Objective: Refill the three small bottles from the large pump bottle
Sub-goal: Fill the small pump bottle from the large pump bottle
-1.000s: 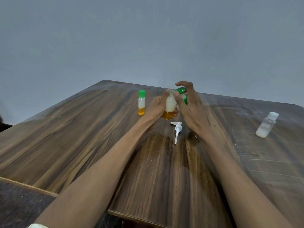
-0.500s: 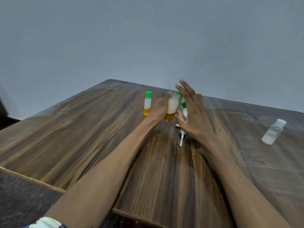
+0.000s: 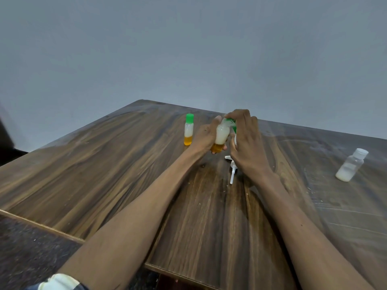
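Left hand [image 3: 204,136] grips small bottle [image 3: 220,137] — right hand [image 3: 247,143] pinches green cap [image 3: 230,122].

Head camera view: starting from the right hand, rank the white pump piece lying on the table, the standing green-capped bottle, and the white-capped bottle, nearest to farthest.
From the right hand:
1. white pump piece, lying on the table just under the hand.
2. green-capped bottle, standing past the left hand.
3. white-capped bottle, far off on the right side.

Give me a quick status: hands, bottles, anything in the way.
Left hand grips small bottle; right hand fingers on its green cap. Second small bottle capped, upright. Pump head lies loose on table.
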